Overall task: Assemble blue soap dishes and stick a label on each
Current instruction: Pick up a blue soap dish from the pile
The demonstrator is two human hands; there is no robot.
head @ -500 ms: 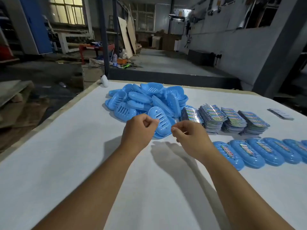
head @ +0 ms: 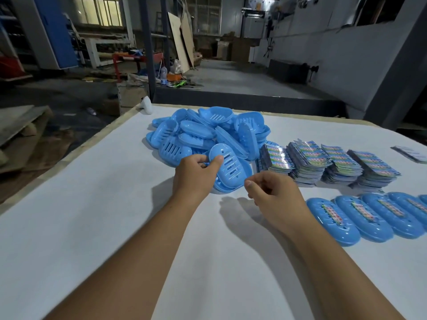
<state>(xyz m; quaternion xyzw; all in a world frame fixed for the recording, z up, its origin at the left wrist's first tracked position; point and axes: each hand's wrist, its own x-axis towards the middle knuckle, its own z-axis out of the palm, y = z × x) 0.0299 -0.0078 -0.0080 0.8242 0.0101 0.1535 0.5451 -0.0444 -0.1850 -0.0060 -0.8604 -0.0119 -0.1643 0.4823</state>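
Observation:
A heap of loose blue soap dish parts (head: 203, 132) lies at the back of the white table (head: 92, 227). At its near edge a slotted blue insert (head: 231, 168) sits tilted on a blue dish base (head: 233, 187). My left hand (head: 196, 176) grips the insert's left end, thumb on top. My right hand (head: 275, 195) hovers just right of the base, fingers curled and thumb against forefinger, with nothing visible in it. Stacks of colourful labels (head: 323, 162) stand to the right. A row of finished, labelled dishes (head: 360, 218) lies at the near right.
A small flat pile of papers (head: 410, 153) lies at the far right of the table. A white object (head: 146, 103) stands at the table's back left corner. Beyond the table are a workshop floor, posts and clutter.
My left hand has shifted slightly forward, its thumb now on the slotted insert. My right hand has drawn back a little from the dish.

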